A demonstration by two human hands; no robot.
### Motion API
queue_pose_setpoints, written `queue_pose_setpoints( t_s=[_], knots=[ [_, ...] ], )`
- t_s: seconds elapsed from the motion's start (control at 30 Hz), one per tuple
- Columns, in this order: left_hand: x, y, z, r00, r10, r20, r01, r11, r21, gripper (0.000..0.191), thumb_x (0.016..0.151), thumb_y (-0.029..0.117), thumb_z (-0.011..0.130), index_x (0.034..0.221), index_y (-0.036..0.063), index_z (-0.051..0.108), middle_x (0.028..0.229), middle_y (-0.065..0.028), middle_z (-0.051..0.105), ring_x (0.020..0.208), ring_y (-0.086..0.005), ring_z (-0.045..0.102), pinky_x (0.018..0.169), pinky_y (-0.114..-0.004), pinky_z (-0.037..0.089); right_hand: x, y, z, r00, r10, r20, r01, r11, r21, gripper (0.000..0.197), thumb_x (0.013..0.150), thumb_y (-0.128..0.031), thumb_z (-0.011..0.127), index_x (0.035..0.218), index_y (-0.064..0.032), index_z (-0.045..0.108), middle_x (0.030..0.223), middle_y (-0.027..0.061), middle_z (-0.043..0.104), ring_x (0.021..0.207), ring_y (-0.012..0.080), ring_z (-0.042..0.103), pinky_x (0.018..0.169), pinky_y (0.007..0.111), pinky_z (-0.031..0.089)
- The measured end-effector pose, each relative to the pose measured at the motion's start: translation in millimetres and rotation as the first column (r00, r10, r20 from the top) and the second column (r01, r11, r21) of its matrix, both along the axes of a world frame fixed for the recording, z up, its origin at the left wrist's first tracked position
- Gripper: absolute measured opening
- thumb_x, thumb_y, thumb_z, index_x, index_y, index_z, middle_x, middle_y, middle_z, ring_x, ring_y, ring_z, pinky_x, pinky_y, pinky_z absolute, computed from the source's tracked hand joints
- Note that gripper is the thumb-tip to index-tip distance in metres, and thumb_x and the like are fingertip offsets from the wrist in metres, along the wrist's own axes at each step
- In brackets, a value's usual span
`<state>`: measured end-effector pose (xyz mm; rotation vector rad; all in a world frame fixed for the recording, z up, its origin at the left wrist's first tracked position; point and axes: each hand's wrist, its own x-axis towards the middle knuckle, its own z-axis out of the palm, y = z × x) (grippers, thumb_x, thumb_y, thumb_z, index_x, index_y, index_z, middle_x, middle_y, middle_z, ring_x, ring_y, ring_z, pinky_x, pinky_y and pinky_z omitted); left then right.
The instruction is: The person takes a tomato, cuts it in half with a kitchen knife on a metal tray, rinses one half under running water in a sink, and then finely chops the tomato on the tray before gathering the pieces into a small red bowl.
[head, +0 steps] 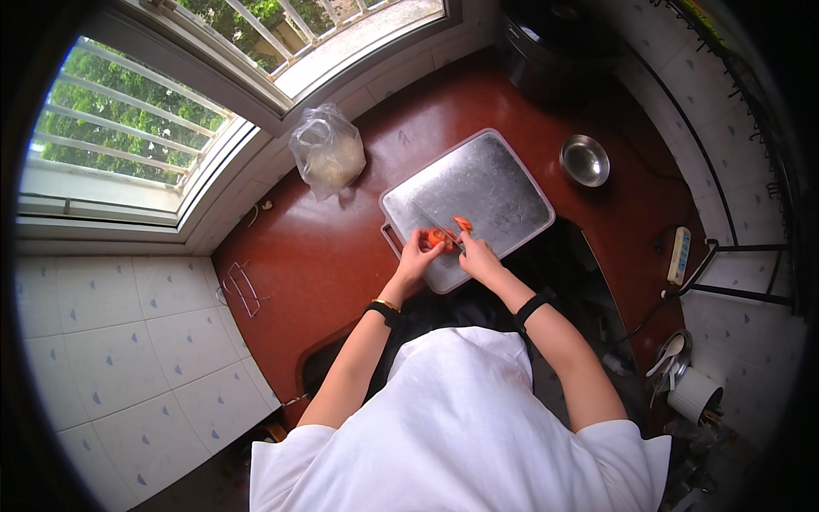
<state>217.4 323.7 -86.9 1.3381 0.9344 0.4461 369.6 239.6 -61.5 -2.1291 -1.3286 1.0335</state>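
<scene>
On a metal cutting board (480,185) with a pale rim and a handle slot, my left hand (418,254) holds an orange-red tomato or similar piece of produce (437,238). My right hand (478,257) grips a knife (441,229) by its handle, which the fingers mostly hide. Its thin blade points up and left, just right of the held piece. A separate orange-red piece (462,223) lies on the board just beyond my right hand. Whether the blade is in the produce cannot be made out.
A clear plastic bag (328,153) with pale contents stands beyond the board at left. A metal bowl (584,160) is at right, a black cooker (544,51) behind. A power strip (679,256), a utensil holder (695,390) and a wire rack (243,289) lie near the sides.
</scene>
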Motion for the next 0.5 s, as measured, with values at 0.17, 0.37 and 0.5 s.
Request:
queue_pose_setpoints(
  t_s=[0.17, 0.37, 0.5],
  knots=[
    [2, -1, 2, 0.999, -0.003, 0.050, 0.004, 1.000, -0.020, 0.038, 0.080, 0.015, 0.070, 0.107, -0.0010, 0.048, 0.091, -0.0052, 0.058, 0.079, -0.0094, 0.053, 0.072, -0.023, 0.045, 0, 0, -12, 1.000, -0.022, 0.015, 0.020, 0.995, 0.101, 0.029, 0.075, -0.007, 0.056, 0.103, -0.0077, 0.050, 0.078, 0.0254, 0.061, 0.080, 0.0440, 0.059, 0.071, 0.051, 0.047],
    [-9, 2, -18, 0.997, 0.029, 0.074, -0.021, 0.993, -0.116, 0.038, 0.081, 0.014, 0.068, 0.108, -0.0011, 0.046, 0.093, -0.0063, 0.058, 0.080, -0.0101, 0.054, 0.073, -0.023, 0.046, 8, -30, 14, 0.999, 0.039, 0.030, -0.039, 0.999, 0.006, 0.029, 0.075, -0.009, 0.058, 0.103, -0.0080, 0.050, 0.083, 0.0227, 0.062, 0.084, 0.0425, 0.060, 0.074, 0.050, 0.048],
    [-5, -1, -15, 0.997, 0.010, 0.082, -0.001, 0.994, -0.113, 0.034, 0.085, 0.013, 0.063, 0.110, 0.0019, 0.044, 0.100, -0.0076, 0.059, 0.089, -0.0134, 0.057, 0.079, -0.027, 0.048, 23, -55, 10, 1.000, 0.014, -0.002, -0.014, 1.000, -0.005, 0.029, 0.075, -0.008, 0.057, 0.103, -0.0069, 0.050, 0.081, 0.0239, 0.061, 0.083, 0.0437, 0.058, 0.073, 0.050, 0.048]
  ],
)
